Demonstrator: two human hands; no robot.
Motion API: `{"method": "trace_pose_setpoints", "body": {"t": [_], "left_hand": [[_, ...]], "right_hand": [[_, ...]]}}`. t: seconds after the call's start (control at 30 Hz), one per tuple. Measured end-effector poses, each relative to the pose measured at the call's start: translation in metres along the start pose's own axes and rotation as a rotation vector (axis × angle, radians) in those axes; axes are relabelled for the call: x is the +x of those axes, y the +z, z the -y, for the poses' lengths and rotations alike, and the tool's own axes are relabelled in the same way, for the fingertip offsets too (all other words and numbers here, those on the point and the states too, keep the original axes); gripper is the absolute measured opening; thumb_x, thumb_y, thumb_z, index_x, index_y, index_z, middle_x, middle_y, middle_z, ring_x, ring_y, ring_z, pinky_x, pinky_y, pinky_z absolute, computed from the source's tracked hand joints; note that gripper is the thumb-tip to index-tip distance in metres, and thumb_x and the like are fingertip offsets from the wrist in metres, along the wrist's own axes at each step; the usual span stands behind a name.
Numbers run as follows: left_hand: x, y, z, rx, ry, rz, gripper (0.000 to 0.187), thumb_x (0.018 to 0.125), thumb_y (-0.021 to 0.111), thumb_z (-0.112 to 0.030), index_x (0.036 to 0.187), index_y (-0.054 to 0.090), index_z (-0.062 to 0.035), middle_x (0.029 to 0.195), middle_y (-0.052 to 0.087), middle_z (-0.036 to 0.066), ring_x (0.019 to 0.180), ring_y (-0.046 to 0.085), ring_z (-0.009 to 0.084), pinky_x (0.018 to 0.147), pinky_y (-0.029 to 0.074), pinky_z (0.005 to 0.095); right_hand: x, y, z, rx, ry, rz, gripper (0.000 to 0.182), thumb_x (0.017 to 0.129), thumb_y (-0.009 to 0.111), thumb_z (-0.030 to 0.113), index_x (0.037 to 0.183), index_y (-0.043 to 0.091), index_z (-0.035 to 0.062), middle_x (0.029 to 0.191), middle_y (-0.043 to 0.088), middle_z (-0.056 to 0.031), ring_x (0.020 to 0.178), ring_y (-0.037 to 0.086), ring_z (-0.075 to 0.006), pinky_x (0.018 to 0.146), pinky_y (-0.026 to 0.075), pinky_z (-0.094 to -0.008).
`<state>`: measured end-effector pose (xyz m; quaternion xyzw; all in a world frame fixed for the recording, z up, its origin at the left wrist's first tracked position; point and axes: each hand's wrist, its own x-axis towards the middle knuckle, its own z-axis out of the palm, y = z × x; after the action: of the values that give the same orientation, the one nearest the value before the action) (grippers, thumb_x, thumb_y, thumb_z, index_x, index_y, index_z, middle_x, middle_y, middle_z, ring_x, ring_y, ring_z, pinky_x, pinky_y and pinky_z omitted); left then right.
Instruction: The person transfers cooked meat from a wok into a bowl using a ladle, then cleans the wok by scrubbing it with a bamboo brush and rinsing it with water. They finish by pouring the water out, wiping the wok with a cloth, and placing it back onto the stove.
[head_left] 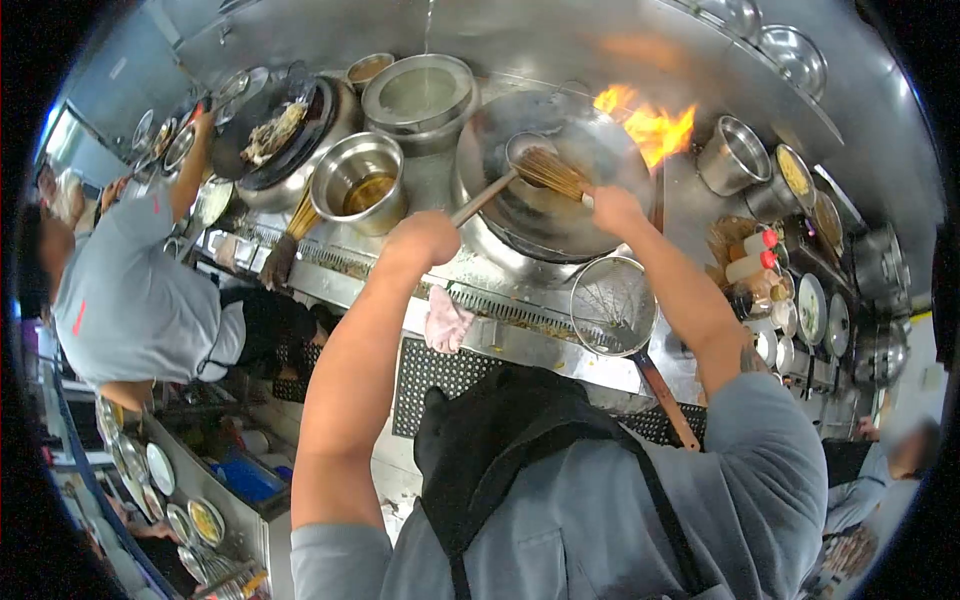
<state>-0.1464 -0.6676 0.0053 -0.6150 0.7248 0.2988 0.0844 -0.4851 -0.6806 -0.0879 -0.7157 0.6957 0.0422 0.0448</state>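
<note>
My left hand [424, 240] is closed around the wooden handle of a ladle [485, 198], whose round metal bowl rests inside the large wok [490, 130]. In my right hand [614, 212] is a bamboo brush [553, 172], its bristles against the ladle's bowl. Steam or haze hangs over the wok, so its contents are hard to make out. Flames [650, 125] rise behind the wok's right rim. A wire strainer [612, 305] with a wooden handle lies at the counter's front edge, below my right forearm.
Left of the wok stand a steel pot of brown liquid [368, 190] and a water basin [418, 95] under a running stream. A co-worker [150, 280] works at another wok [285, 150]. Steel pots [733, 155] and bottles [752, 255] stand right; a pink cloth [446, 320] hangs in front.
</note>
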Motion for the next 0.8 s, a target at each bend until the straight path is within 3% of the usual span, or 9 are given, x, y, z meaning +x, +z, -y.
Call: {"method": "trace_pose_setpoints", "body": {"t": [0.1, 0.2, 0.23, 0.3, 0.4, 0.47, 0.5, 0.6, 0.8], "left_hand": [[0.01, 0.012, -0.003, 0.103, 0.063, -0.068, 0.033, 0.081, 0.046, -0.014, 0.089, 0.07, 0.0081, 0.077, 0.067, 0.028, 0.063, 0.069, 0.0347, 0.064, 0.054, 0.0459], [-0.003, 0.0, -0.023, -0.021, -0.034, 0.095, 0.033, 0.082, 0.047, -0.014, 0.095, 0.07, 0.0062, 0.088, 0.068, 0.028, 0.076, 0.07, 0.0362, 0.074, 0.055, 0.0458], [-0.001, 0.01, -0.022, 0.066, 0.009, 0.031, 0.033, 0.083, 0.048, -0.014, 0.097, 0.07, 0.0051, 0.093, 0.068, 0.027, 0.082, 0.07, 0.036, 0.077, 0.054, 0.0454], [0.012, 0.022, -0.017, 0.218, 0.08, -0.131, 0.032, 0.084, 0.049, -0.014, 0.101, 0.07, 0.003, 0.102, 0.068, 0.025, 0.094, 0.069, 0.0355, 0.084, 0.053, 0.0444], [0.003, 0.023, -0.024, 0.199, -0.031, -0.133, 0.032, 0.086, 0.049, -0.014, 0.106, 0.07, 0.0001, 0.111, 0.067, 0.022, 0.104, 0.066, 0.0353, 0.09, 0.052, 0.0437], [0.004, 0.034, -0.02, 0.228, 0.02, -0.113, 0.031, 0.087, 0.049, -0.014, 0.106, 0.07, -0.0016, 0.111, 0.068, 0.02, 0.103, 0.067, 0.0345, 0.089, 0.053, 0.0433], [0.006, 0.032, -0.02, 0.244, 0.049, -0.12, 0.031, 0.088, 0.049, -0.014, 0.107, 0.071, -0.0025, 0.111, 0.068, 0.019, 0.102, 0.067, 0.0341, 0.088, 0.053, 0.0431], [-0.005, 0.026, -0.026, 0.242, -0.008, -0.178, 0.031, 0.089, 0.049, -0.016, 0.107, 0.071, -0.0039, 0.111, 0.069, 0.017, 0.101, 0.068, 0.0329, 0.085, 0.054, 0.0414], [-0.007, 0.025, -0.023, 0.253, 0.047, -0.175, 0.029, 0.089, 0.052, -0.016, 0.107, 0.071, -0.003, 0.11, 0.069, 0.017, 0.1, 0.068, 0.0315, 0.083, 0.055, 0.0402]], "right_hand": [[0.002, -0.013, 0.001, -0.134, -0.035, -0.088, 0.033, 0.079, 0.061, 0.015, 0.111, 0.067, 0.0086, 0.097, 0.07, -0.0175, 0.095, 0.068, -0.0317, 0.081, 0.056, -0.0457], [0.009, -0.005, 0.0, -0.165, -0.086, 0.095, 0.028, 0.08, 0.06, 0.016, 0.106, 0.066, 0.0057, 0.096, 0.069, -0.019, 0.095, 0.068, -0.0318, 0.079, 0.056, -0.0451], [0.019, -0.007, -0.008, -0.091, 0.007, -0.03, 0.027, 0.08, 0.06, 0.016, 0.103, 0.068, 0.0065, 0.099, 0.069, -0.0196, 0.094, 0.068, -0.0326, 0.08, 0.056, -0.0445], [0.015, -0.004, -0.001, -0.11, -0.078, 0.067, 0.028, 0.08, 0.059, 0.017, 0.103, 0.069, 0.0064, 0.102, 0.069, -0.0194, 0.095, 0.068, -0.0326, 0.081, 0.056, -0.0435], [0.012, -0.01, 0.009, -0.151, -0.119, 0.11, 0.034, 0.079, 0.058, 0.015, 0.11, 0.067, 0.0064, 0.108, 0.068, -0.0187, 0.099, 0.067, -0.0317, 0.084, 0.055, -0.043], [0.018, -0.057, 0.017, -0.169, 0.014, 0.196, 0.037, 0.079, 0.057, 0.015, 0.115, 0.065, 0.0064, 0.111, 0.067, -0.0194, 0.103, 0.066, -0.0311, 0.089, 0.053, -0.0433], [0.023, -0.047, 0.01, -0.147, 0.009, -0.013, 0.037, 0.08, 0.058, 0.016, 0.115, 0.065, 0.0056, 0.11, 0.067, -0.0188, 0.104, 0.066, -0.031, 0.089, 0.053, -0.0435], [0.019, -0.007, 0.012, -0.265, -0.123, 0.073, 0.032, 0.082, 0.059, 0.018, 0.111, 0.066, 0.0047, 0.107, 0.068, -0.0165, 0.103, 0.066, -0.0308, 0.086, 0.054, -0.0428], [0.011, -0.04, 0.029, -0.163, -0.067, -0.007, 0.026, 0.082, 0.059, 0.017, 0.105, 0.066, 0.0079, 0.099, 0.069, -0.0183, 0.092, 0.069, -0.0352, 0.08, 0.056, -0.0456]]}}
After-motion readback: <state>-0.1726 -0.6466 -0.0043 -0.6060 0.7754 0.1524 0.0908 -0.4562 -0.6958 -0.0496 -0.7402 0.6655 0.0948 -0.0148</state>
